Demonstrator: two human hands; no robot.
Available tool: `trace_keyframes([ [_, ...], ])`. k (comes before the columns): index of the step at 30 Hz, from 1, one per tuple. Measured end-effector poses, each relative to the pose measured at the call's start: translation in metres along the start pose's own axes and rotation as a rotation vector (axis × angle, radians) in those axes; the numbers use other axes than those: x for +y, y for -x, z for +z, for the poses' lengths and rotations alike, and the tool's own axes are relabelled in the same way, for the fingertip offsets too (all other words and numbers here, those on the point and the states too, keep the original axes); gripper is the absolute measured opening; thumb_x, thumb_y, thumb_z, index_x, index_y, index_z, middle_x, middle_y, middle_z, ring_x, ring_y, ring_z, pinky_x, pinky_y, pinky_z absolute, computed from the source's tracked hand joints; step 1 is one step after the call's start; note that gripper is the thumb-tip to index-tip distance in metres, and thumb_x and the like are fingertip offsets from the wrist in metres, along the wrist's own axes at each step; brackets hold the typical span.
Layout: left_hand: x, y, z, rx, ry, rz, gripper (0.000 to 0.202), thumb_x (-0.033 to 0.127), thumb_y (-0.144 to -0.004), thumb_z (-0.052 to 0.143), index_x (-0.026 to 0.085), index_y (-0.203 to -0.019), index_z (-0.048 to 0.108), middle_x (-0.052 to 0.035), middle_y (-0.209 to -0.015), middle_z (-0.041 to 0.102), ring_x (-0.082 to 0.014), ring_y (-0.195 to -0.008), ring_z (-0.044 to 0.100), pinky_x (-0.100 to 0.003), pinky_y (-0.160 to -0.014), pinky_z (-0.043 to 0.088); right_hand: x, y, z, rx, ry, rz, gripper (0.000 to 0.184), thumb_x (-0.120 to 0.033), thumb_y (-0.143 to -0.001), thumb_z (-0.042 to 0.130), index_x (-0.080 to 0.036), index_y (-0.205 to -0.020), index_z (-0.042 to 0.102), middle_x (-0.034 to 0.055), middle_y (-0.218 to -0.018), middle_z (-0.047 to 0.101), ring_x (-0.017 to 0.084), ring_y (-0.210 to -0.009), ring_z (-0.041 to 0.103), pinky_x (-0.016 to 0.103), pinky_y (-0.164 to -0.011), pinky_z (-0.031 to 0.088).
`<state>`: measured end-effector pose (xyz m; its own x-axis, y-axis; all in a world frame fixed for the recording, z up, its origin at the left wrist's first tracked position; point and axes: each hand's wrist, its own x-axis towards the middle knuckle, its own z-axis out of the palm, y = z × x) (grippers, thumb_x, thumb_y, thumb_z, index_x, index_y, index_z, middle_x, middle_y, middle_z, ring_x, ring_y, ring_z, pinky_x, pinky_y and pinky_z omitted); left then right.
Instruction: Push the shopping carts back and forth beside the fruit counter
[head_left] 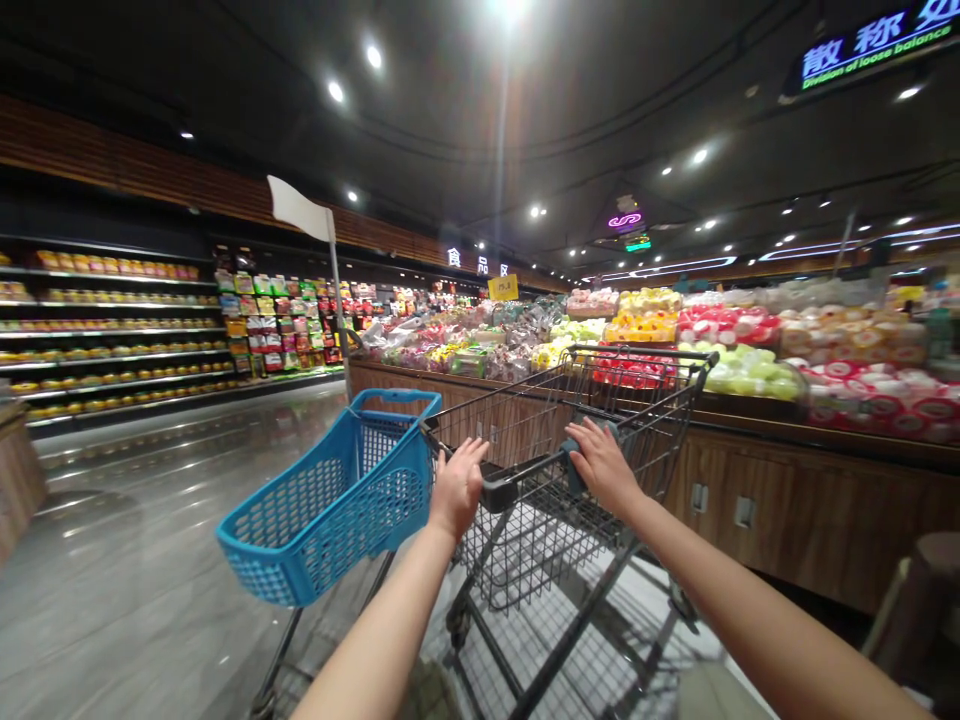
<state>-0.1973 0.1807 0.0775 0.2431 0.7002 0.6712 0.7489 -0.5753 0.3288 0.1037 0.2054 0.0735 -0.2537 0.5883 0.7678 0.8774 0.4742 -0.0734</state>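
A black wire shopping cart [517, 570] stands right in front of me, its basket bare of goods where I can see in. My left hand [459, 488] is at the cart's near left corner, fingers stretched forward and thumb raised; whether it touches the frame is hard to tell. At the cart's handle bar, my right hand [600, 465] presses a blue-grey cloth [576, 476] against the bar, fingers bent over it. Left of the cart and close to my left hand sits a blue plastic basket [352, 510] on a black wheeled frame.
A wooden display counter [780, 500] piled with wrapped goods and fruit-like packs runs behind the cart. Stocked shelves [112, 330] line the left wall. A pole with a white flag [300, 208] rises behind the blue basket. Glossy tiled floor [150, 540] spreads at the left.
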Motion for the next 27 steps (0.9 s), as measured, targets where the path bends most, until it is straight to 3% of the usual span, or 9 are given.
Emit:
trace_keyframes([
  [3,0.0,0.0,0.001,0.014,0.008,-0.005,0.052,0.029,-0.095,0.022,0.022,-0.137,0.051,-0.0068,-0.146,0.05,-0.0223,-0.141,0.036,-0.059,-0.117,0.013,-0.022,0.003,0.0,-0.012,0.014,-0.022,0.048,-0.043,-0.099,0.034,-0.021,-0.139,0.048,0.0075,-0.143,0.052,0.026,-0.143,0.03,0.056,-0.117,0.021],
  [8,0.001,0.002,0.001,0.015,0.009,-0.008,0.053,0.031,-0.095,0.021,0.023,-0.138,0.051,-0.0069,-0.147,0.049,-0.0224,-0.141,0.035,-0.059,-0.117,0.013,-0.064,0.004,-0.001,-0.056,-0.027,-0.182,0.048,-0.041,-0.099,0.037,-0.021,-0.142,0.045,0.0075,-0.143,0.052,0.024,-0.142,0.032,0.053,-0.119,0.02],
  [12,0.0,0.002,0.001,0.011,0.022,-0.005,0.053,0.032,-0.095,0.02,0.023,-0.138,0.051,-0.0067,-0.148,0.048,-0.0218,-0.142,0.035,-0.059,-0.117,0.012,-0.077,0.0,-0.004,-0.039,-0.043,-0.271,0.044,-0.035,-0.1,0.037,-0.023,-0.141,0.047,0.0065,-0.138,0.057,0.021,-0.137,0.041,0.053,-0.12,0.017],
  [18,-0.001,0.001,0.002,0.006,0.023,-0.007,0.053,0.032,-0.096,0.02,0.023,-0.138,0.051,-0.006,-0.148,0.047,-0.0213,-0.142,0.034,-0.058,-0.118,0.011,-0.055,-0.002,-0.001,-0.024,-0.019,-0.347,0.05,-0.033,-0.099,0.039,-0.022,-0.147,0.038,0.0086,-0.147,0.047,0.022,-0.142,0.033,0.051,-0.118,0.025],
  [25,0.001,0.001,0.002,0.008,0.034,-0.025,0.053,0.032,-0.095,0.02,0.022,-0.136,0.052,-0.0063,-0.148,0.048,-0.0214,-0.142,0.034,-0.058,-0.117,0.012,-0.01,-0.001,0.001,0.028,0.023,-0.193,0.047,-0.036,-0.101,0.034,-0.02,-0.145,0.041,0.007,-0.145,0.05,0.021,-0.141,0.034,0.05,-0.117,0.026],
  [27,0.002,0.002,0.002,0.016,0.044,-0.028,0.053,0.032,-0.095,0.021,0.022,-0.137,0.051,-0.0065,-0.148,0.048,-0.0215,-0.142,0.034,-0.059,-0.117,0.012,-0.006,-0.003,-0.005,0.014,0.035,-0.164,0.046,-0.038,-0.101,0.034,-0.021,-0.142,0.046,0.0074,-0.14,0.055,0.022,-0.135,0.042,0.049,-0.115,0.029],
])
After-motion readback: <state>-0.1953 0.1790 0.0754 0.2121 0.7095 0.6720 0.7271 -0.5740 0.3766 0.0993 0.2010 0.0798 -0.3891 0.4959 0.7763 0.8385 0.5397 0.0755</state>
